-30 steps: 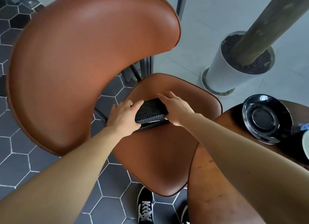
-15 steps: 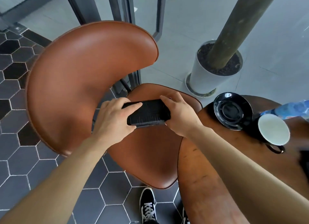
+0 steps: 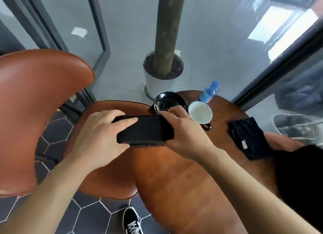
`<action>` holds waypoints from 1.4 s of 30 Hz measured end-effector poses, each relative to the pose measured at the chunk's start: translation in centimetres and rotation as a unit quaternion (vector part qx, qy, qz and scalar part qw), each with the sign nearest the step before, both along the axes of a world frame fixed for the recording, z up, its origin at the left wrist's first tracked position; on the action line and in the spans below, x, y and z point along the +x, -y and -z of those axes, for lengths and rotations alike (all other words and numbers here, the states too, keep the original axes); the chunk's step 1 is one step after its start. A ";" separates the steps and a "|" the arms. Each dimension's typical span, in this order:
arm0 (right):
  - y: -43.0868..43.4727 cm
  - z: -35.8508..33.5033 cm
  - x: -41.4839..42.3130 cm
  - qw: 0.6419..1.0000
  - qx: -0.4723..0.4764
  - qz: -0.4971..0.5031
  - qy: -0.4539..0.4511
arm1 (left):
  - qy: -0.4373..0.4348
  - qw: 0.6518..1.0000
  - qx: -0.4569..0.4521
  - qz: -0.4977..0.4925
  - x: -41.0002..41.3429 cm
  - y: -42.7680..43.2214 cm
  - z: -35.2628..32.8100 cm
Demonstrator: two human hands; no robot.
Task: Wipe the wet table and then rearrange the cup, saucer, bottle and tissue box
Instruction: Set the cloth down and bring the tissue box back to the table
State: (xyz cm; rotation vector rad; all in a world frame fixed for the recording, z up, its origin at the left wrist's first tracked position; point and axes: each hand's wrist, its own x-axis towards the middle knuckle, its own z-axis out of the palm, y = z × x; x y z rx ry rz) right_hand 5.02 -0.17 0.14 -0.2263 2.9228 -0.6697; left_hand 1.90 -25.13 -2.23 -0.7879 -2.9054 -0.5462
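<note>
Dark hexagonal floor tiles point(image 3: 90, 216) are seen nearest, with a black-and-white shoe point(image 3: 132, 221) set on them at the bottom edge. A round wooden table point(image 3: 183, 190) is seen above the shoe, and a brown leather chair point(image 3: 35, 111) is placed just beside its left edge.

At the table's left edge, a black tissue box point(image 3: 146, 130) is held level between 2 hands, part of it over the chair seat and part over the tabletop; whether it touches either cannot be told. Its left end is gripped by the left hand point(image 3: 99, 137), with fingers laid over the top and the thumb wrapped round the near side. Its right end is gripped by the right hand point(image 3: 183, 134), with the fingers curled over the far edge.

Toward the table's right edge a dark folded cloth point(image 3: 248, 137) is laid flat, well apart from the box. Behind the right hand a white-lined cup point(image 3: 200, 112) is stood upright, and a black saucer point(image 3: 167, 100) is seen just beside it at the far left edge. A blue bottle point(image 3: 208, 92) is stood at the far edge, just behind the cup.

Beyond the table, a white plant pot point(image 3: 157, 83) with a thick trunk point(image 3: 167, 32) is set on pale grey flooring, framed by glass panels.
</note>
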 end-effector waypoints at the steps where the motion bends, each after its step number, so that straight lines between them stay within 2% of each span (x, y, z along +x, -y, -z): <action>1: -1.6 -0.1 0.7 1.000 0.000 0.009 -0.002 | 0.003 1.000 0.001 0.010 0.3 -1.6 -0.1; 13: -20.3 0.1 6.3 0.997 -0.016 0.076 -0.019 | 0.008 0.997 0.009 0.074 3.4 -20.9 0.1; 23: -32.3 1.0 7.0 0.995 -0.025 0.090 -0.018 | 0.009 0.996 -0.050 0.077 3.9 -33.3 0.0; 30: -36.9 1.4 2.2 0.996 -0.003 0.088 -0.008 | 0.006 0.995 -0.095 0.043 0.3 -39.1 0.4; 32: -37.9 1.6 0.7 0.996 0.006 0.092 -0.006 | 0.031 0.995 -0.094 0.035 -1.0 -40.4 0.5; 42: -40.8 4.0 -3.4 0.992 0.011 0.125 -0.019 | 0.081 0.990 -0.103 0.059 -6.1 -44.1 1.8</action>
